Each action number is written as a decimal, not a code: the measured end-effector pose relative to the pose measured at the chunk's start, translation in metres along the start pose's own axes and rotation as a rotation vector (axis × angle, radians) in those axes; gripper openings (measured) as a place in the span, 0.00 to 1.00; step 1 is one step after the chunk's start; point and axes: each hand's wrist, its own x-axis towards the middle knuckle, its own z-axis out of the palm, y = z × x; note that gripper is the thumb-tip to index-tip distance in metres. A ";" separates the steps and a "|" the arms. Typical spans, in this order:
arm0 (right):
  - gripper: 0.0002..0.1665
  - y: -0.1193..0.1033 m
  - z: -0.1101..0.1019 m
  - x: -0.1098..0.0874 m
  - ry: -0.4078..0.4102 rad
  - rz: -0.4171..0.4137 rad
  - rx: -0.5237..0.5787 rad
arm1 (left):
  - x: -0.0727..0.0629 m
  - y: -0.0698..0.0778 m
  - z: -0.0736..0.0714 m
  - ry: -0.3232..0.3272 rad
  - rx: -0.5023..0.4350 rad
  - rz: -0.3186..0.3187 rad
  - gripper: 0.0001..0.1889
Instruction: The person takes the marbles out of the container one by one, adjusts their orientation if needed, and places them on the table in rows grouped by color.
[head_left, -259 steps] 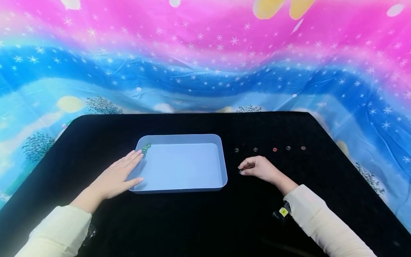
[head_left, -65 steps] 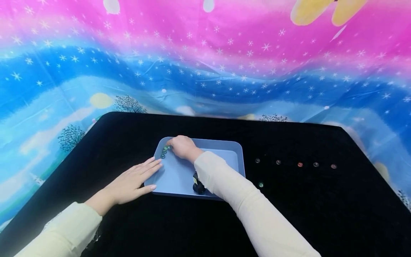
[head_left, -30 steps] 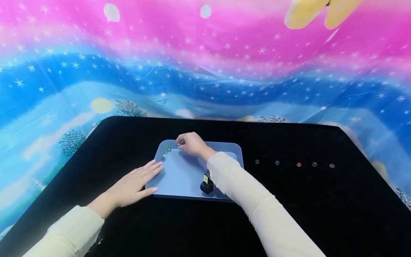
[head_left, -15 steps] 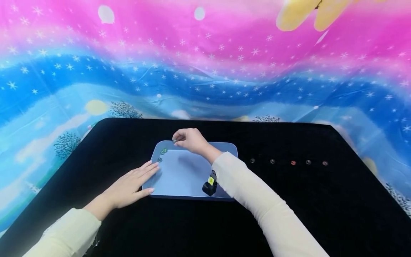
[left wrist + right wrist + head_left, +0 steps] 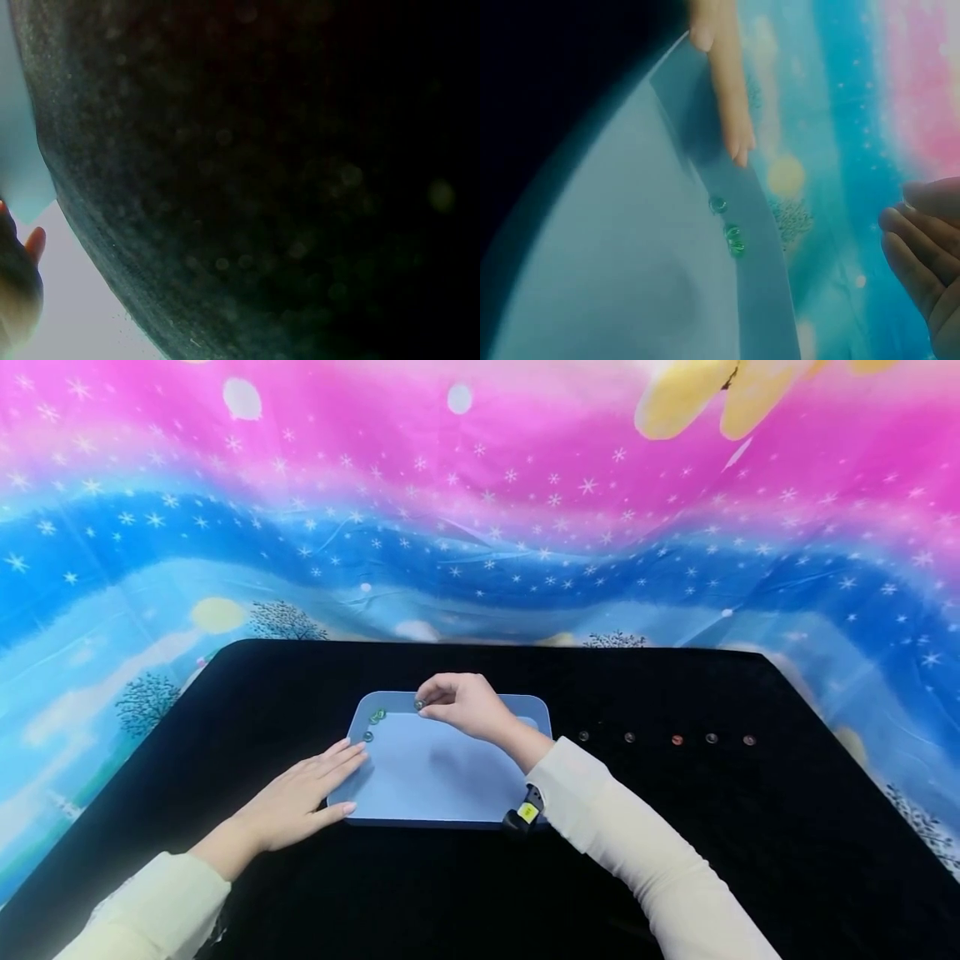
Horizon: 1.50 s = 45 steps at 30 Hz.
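In the head view, my left hand (image 5: 296,797) rests with straight fingers on the left rim of a pale blue tray (image 5: 450,781). My right hand (image 5: 476,706) pinches a small clear marble (image 5: 419,704) between thumb and fingertips, above the tray's back wall. Along the tray's left side lie a single glass marble (image 5: 368,737) and green marbles (image 5: 377,716) touching each other. The right wrist view shows these green marbles (image 5: 735,241) closer, with the right fingers (image 5: 922,240) at its edge. Dark cloth fills most of the left wrist view.
Right of the tray, several marbles lie in a spaced row on the black cloth (image 5: 750,827), among them a reddish marble (image 5: 677,740). My right sleeve (image 5: 622,835) covers part of the cloth before this row. A patterned curtain (image 5: 450,552) hangs behind the table.
Earlier the right hand held a marble over the cloth; that green one was then left there. The right hand has since picked a marble from the tray's corner and moved right. Left hand stays.
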 end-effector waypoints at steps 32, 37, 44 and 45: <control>0.12 0.026 -0.051 -0.089 0.053 0.063 0.179 | -0.002 0.000 0.001 0.033 0.054 0.037 0.32; 0.13 0.034 -0.061 -0.098 0.085 0.089 0.202 | -0.001 -0.001 -0.001 0.037 0.067 0.050 0.32; 0.14 0.041 -0.070 -0.110 0.119 0.125 0.247 | -0.001 -0.001 -0.001 0.024 0.057 0.036 0.33; 0.15 0.043 -0.071 -0.112 0.125 0.133 0.247 | -0.001 -0.001 -0.001 0.022 0.056 0.033 0.33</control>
